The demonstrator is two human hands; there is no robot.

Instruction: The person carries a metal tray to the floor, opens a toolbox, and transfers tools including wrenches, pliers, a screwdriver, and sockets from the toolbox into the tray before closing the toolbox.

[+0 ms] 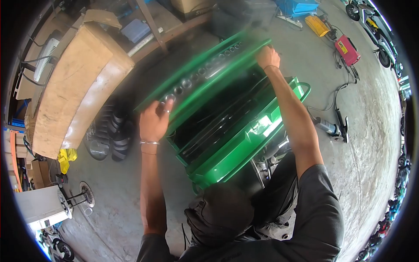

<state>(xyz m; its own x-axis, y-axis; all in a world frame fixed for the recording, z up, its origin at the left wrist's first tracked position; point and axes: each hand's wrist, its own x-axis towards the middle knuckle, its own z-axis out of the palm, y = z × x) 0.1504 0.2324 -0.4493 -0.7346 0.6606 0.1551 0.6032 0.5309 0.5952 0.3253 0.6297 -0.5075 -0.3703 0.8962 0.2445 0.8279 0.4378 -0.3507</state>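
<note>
My left hand (pixel 154 121) is closed on the left end of a long green tray (pixel 218 75), its thumb beside a row of round metal sockets (pixel 187 83). The fingers of my right hand (pixel 267 57) wrap round the tray's far right corner. The tray is tilted and smeared by motion. Below and nearer to me stands an open green metal toolbox (pixel 218 170). Its inside is dark, with long shiny metal pieces only partly visible. Whether the tray is joined to the toolbox, I cannot make out.
A large cardboard box (pixel 74 83) stands at the left, with dark sandals (pixel 120 135) beside it. An angle grinder (pixel 327 126) with its cord lies at the right. Farther off are a pink-red case (pixel 348 50) and a yellow tool (pixel 317 26). A shelf frame runs behind.
</note>
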